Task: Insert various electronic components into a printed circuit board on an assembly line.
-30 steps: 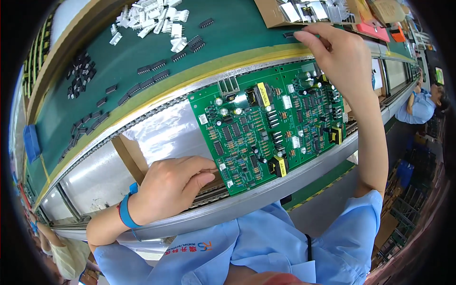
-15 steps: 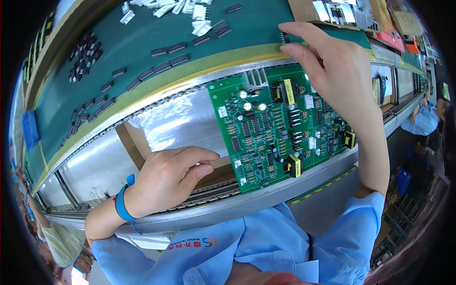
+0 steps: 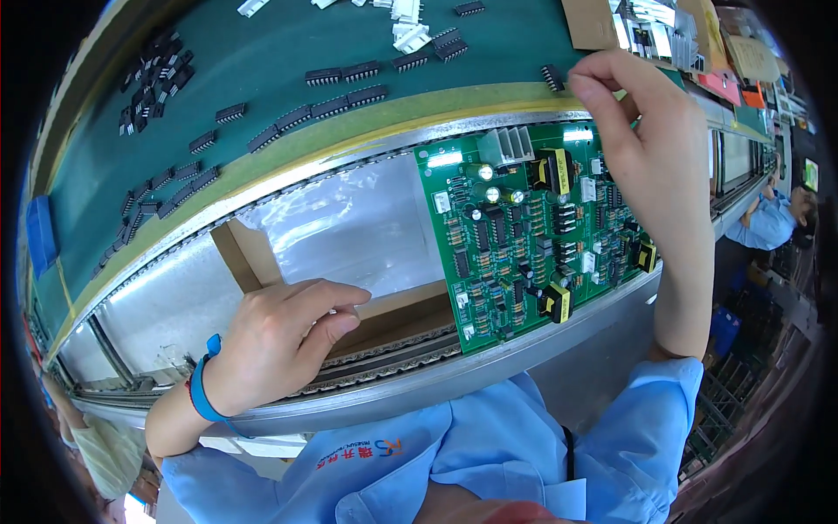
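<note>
My right hand point(image 3: 648, 131) is over the right end of the green mat, thumb and index fingertips drawn together with nothing visible between them. A black IC chip point(image 3: 552, 77) with rows of pins lies on the mat just left of these fingertips. My left hand point(image 3: 284, 336) hovers over the conveyor, left of the board, its thumb and index finger apart and holding nothing. A green circuit board point(image 3: 445, 236) filled with components sits on the conveyor rails between my hands; my right forearm covers part of its right side.
More IC chips point(image 3: 330, 106) lie in a curved line along the mat point(image 3: 288, 52). Black parts point(image 3: 157, 83) are heaped at the left, white connectors point(image 3: 408, 37) at the back. A cardboard box point(image 3: 590, 24) holds heat sinks. An open carton point(image 3: 236, 258) with clear plastic shows below the rails.
My right fingertips, earlier on either side of the chip, have come together to its right; the chip stays on the mat. My left hand has drawn left, away from the board. The view has shifted.
</note>
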{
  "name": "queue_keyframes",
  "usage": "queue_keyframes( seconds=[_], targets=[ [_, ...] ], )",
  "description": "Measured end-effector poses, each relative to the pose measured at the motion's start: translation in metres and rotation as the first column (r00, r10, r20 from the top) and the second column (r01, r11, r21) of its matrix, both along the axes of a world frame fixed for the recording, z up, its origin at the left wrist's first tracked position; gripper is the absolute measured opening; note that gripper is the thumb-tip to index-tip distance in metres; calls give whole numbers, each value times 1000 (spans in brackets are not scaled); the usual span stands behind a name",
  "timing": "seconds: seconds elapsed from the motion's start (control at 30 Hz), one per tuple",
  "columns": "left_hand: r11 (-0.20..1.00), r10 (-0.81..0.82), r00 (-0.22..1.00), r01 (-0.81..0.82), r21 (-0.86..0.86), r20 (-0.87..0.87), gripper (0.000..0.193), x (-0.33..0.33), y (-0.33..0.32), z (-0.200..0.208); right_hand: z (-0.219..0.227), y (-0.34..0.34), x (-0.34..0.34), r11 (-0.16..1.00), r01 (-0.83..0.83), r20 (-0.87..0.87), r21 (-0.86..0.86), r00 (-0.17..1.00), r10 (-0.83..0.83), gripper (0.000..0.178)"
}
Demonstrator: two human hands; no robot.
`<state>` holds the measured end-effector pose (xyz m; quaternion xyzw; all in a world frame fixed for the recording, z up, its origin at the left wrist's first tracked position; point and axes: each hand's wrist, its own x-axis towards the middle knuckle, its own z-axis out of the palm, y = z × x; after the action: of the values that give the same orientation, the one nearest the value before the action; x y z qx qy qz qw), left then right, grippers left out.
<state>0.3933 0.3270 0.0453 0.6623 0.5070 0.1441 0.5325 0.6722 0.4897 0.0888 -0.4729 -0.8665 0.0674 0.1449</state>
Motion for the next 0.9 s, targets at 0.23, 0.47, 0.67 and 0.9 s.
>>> queue_keyframes(
  seconds=[0.23, 0.47, 0.67, 0.9],
  targets=[
    [1000, 11, 1000, -11, -19, 3, 17, -11, -9, -4, 0, -2, -13, 995, 92, 97, -49, 991, -87, 14],
    [1000, 26, 999, -26, -8, 19, 17, -14, -6, -5, 35, 6, -65, 870, 471, 264, -144, 866, -425, 16],
    [992, -105, 985, 95, 84, 136, 14, 25, 13, -5, 33, 5, -72, 892, 435, 348, -124, 861, -371, 17],
    [990, -141, 977, 138, 31, 161, 12, 57, 27, -7, 35, 15, -52, 991, 65, 256, -113, 966, -34, 18]
  ],
)
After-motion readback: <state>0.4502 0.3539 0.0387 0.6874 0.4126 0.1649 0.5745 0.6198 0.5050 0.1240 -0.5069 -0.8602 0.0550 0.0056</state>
